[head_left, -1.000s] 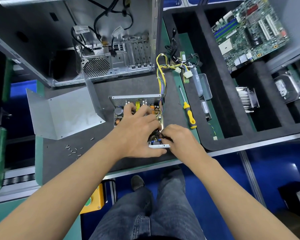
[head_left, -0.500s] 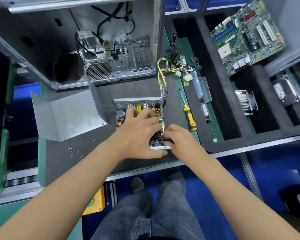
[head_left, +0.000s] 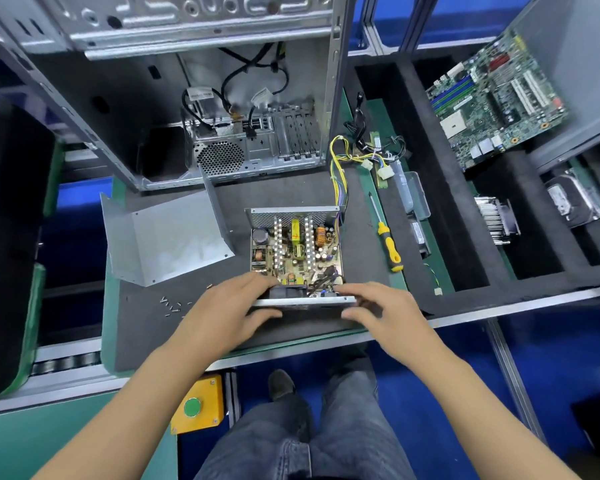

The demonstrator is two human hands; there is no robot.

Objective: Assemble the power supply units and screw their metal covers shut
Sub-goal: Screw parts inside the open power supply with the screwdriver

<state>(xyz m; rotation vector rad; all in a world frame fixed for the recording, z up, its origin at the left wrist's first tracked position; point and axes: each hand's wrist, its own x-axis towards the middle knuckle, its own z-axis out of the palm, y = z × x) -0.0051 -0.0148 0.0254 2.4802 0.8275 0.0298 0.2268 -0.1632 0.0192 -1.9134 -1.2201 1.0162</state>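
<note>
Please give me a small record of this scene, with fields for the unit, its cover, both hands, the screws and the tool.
unit: open power supply, circuit board exposed, on the dark mat
cover: bent metal cover lying left of the unit, not fitted
left hand: grips the unit's near left corner
right hand: grips the near right corner
screws: loose on the mat, near left
tool: yellow screwdriver lying right of the unit, untouched

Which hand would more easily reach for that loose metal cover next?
Probably the left hand: the metal cover lies on its side of the open power supply, while the right hand sits opposite, nearer the screwdriver.
</note>
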